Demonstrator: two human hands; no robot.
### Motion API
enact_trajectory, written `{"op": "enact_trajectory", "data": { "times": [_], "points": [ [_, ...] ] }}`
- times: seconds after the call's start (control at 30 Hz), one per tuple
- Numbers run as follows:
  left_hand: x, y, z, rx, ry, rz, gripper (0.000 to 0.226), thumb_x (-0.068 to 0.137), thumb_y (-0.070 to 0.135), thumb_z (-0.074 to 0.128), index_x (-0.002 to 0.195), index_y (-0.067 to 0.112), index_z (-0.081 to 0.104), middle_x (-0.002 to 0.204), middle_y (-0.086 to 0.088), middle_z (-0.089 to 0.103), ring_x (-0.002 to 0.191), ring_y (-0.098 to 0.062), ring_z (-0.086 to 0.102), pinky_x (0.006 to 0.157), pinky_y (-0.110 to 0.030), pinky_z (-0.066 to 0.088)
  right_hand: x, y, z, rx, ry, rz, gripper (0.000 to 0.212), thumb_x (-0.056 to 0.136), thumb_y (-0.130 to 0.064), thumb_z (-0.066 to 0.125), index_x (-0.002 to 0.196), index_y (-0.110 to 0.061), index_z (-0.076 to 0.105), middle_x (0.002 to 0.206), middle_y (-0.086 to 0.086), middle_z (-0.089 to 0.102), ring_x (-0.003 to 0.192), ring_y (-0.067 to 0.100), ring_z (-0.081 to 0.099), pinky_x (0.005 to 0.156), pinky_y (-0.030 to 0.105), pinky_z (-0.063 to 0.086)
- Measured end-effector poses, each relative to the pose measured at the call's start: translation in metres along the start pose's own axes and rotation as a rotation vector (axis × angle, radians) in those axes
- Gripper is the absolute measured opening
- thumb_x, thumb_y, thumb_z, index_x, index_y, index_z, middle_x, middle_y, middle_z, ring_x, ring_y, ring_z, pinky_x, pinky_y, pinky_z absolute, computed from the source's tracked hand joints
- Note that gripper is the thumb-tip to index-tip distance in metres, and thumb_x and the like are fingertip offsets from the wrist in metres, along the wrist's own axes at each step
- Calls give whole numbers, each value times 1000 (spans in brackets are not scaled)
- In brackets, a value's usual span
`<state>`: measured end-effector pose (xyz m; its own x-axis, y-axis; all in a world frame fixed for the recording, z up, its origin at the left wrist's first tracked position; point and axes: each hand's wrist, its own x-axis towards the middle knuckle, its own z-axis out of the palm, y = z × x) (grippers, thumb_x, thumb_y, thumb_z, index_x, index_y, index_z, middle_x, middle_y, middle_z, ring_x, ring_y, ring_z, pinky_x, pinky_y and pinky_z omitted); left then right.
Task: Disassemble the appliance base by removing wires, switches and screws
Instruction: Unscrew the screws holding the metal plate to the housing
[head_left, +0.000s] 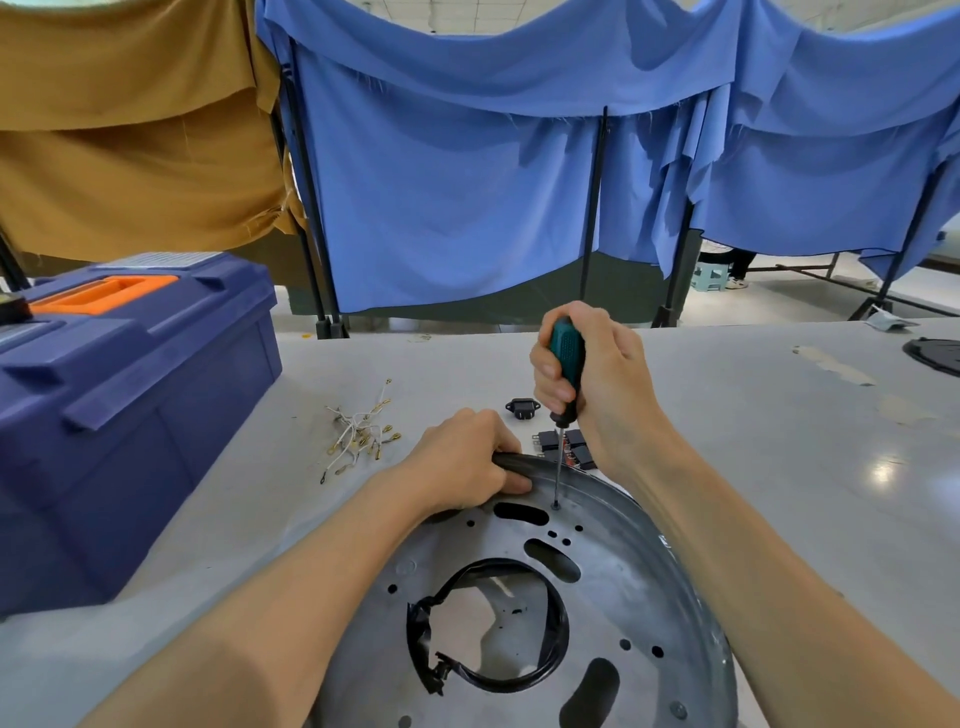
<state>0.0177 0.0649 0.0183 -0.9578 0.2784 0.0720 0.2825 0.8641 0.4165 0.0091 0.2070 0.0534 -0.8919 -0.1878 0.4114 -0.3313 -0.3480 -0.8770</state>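
Head view: right hand (592, 384) grips screwdriver (566, 364) near-vertical, tip on screw (556, 504) directly below; left hand (462, 460) clamps base rim (670, 540).

toolbox (130, 415) left on table (779, 467) | wires (358, 431) between toolbox and base (639, 587) | switches (576, 439) behind base (partly hidden)

appliance base (649, 587) cut off below, switches (548, 440) half hidden behind right hand (597, 384)
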Motion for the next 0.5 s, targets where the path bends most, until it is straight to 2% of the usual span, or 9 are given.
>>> {"op": "enact_trajectory", "data": {
  "times": [0.07, 0.17, 0.27, 0.33, 0.4, 0.47, 0.5],
  "points": [
    [0, -5, -2, 13, 1, -1, 50, 80, 25, 76, 41, 23, 45, 47, 4, 43, 53, -16, 40, 55, -29, 32, 2, 1, 1, 40, 1, 26, 34, 101, -25, 42, 71, -12, 52, 53, 3, 44, 42, 15, 29, 43, 27, 26],
    [0, -22, -9, 19, 17, -54, 49, 80, 26, 77, 44, 21, 45, 48, 4, 44, 55, -18, 42, 57, -30, 35, 5, 6, 6, 7, 31, 26, 36, 97, -46, 51, 87, -12, 42, 55, 1, 43, 45, 16, 30, 45, 28, 29],
    [-2, -35, -14, 13, 38, -80, 45, 79, 26, 77, 45, 23, 48, 47, 6, 45, 53, -16, 43, 58, -31, 38, 9, 13, 16, -65, 66, -21, 34, 95, -41, 56, 95, -13, 37, 58, 1, 49, 45, 15, 38, 45, 28, 34],
    [-2, -36, -14, 15, 44, -84, 42, 79, 27, 77, 47, 23, 51, 48, 5, 48, 56, -18, 47, 59, -32, 42, 11, 16, 23, -131, 91, -62, 29, 97, -36, 55, 91, -13, 38, 60, 2, 50, 46, 16, 41, 45, 29, 34],
    [-3, -35, -14, 7, 43, -64, 33, 79, 26, 78, 52, 24, 58, 53, 5, 55, 61, -19, 53, 63, -33, 47, 12, 17, 28, -134, 95, -75, 27, 100, -29, 52, 85, -13, 36, 61, 6, 43, 47, 17, 35, 44, 30, 30],
    [-5, -32, -15, -121, 36, -43, 12, 78, 18, 79, 76, 28, 72, 71, 5, 70, 75, -19, 65, 76, -35, 55, 14, 15, 31, -109, 65, -66, 27, 102, -21, 49, 81, -13, 33, 61, 9, 33, 47, 17, 28, 44, 31, 25],
    [-5, -30, -16, -245, 32, -31, 21, 77, 11, 80, 90, 26, 74, 84, 2, 74, 85, -18, 69, 83, -35, 56, 14, 14, 31, -102, 51, -60, 28, 102, -18, 48, 79, -14, 32, 60, 10, 30, 47, 17, 25, 45, 33, 22]
  ]
}}
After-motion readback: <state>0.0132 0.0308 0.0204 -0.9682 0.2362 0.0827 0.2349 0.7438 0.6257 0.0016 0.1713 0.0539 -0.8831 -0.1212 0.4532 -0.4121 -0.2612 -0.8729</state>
